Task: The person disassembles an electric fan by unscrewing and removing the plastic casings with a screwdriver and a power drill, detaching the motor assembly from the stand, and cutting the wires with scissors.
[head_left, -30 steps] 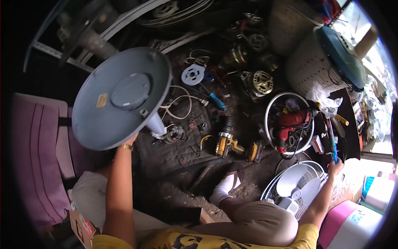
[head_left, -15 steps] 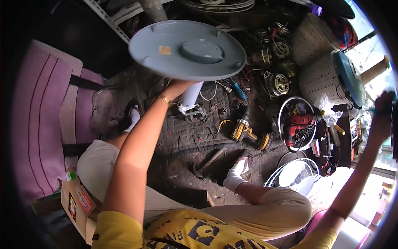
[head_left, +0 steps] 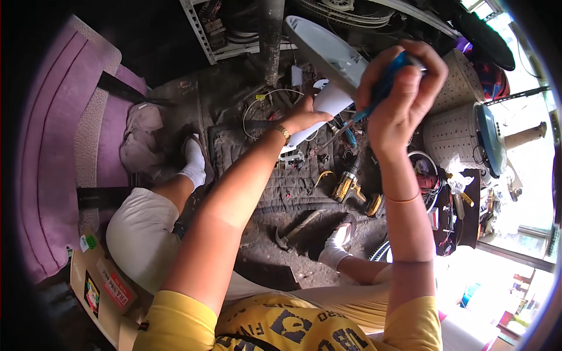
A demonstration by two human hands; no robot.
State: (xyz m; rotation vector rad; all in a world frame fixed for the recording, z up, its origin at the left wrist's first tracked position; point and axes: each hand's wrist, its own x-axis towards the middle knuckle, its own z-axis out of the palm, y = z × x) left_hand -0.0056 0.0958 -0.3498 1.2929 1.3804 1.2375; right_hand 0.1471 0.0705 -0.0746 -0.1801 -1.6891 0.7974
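Note:
My left hand (head_left: 301,119) is closed around the white neck of a fan stand (head_left: 331,103). The stand's round grey base (head_left: 319,49) is tilted, its rim toward the upper left. In my right hand (head_left: 404,99), raised beside the base, is a screwdriver (head_left: 389,79) with a blue handle. Its shaft points down and left toward the lower part of the neck; whether the tip touches anything I cannot tell. Metal parts (head_left: 291,157) show at the neck's lower end, over a dark quilted mat (head_left: 275,190).
A yellow and black cordless drill (head_left: 345,186), its battery (head_left: 375,205) and a hammer (head_left: 297,228) lie before me. Another blue-handled tool (head_left: 350,137) is on the mat. Perforated drums (head_left: 453,131) stand at right, a purple chair (head_left: 55,152) and cardboard box (head_left: 96,292) at left.
My right hand has come in from the far right with the screwdriver to the fan stand. The base has tipped from nearly level to steeply slanted, and my left hand has moved right on the neck.

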